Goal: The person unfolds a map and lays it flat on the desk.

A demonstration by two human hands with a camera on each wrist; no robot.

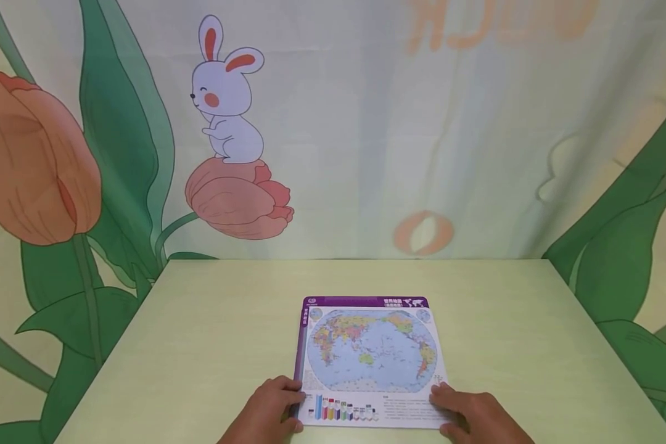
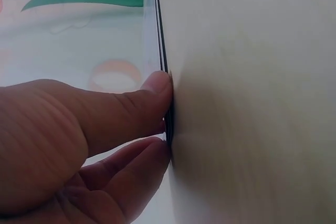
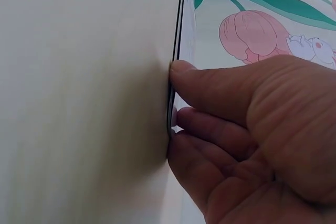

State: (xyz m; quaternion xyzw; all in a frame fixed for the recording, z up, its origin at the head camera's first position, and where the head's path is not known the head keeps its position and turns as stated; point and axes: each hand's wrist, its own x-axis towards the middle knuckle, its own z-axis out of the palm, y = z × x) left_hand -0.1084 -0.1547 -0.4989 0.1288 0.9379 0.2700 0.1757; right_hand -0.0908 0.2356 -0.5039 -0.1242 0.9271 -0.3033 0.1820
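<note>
A flat world map board (image 1: 374, 351) with a purple header and a row of coloured bars near its bottom lies on the table. At its lower left corner is my left hand (image 1: 269, 410), its fingers on the side edge and its thumb low by the corner. My right hand (image 1: 480, 416) holds the lower right part of the board in much the same way. In the left wrist view, the thumb (image 2: 126, 111) and fingertips meet the thin dark board edge close to the tabletop. The right wrist view shows the right thumb (image 3: 215, 87) and curled fingers at the opposite edge.
The pale table (image 1: 200, 345) extends around the board on both sides and behind it. A cloth backdrop (image 1: 338, 154) printed with tulips and a rabbit hangs behind the table's far edge.
</note>
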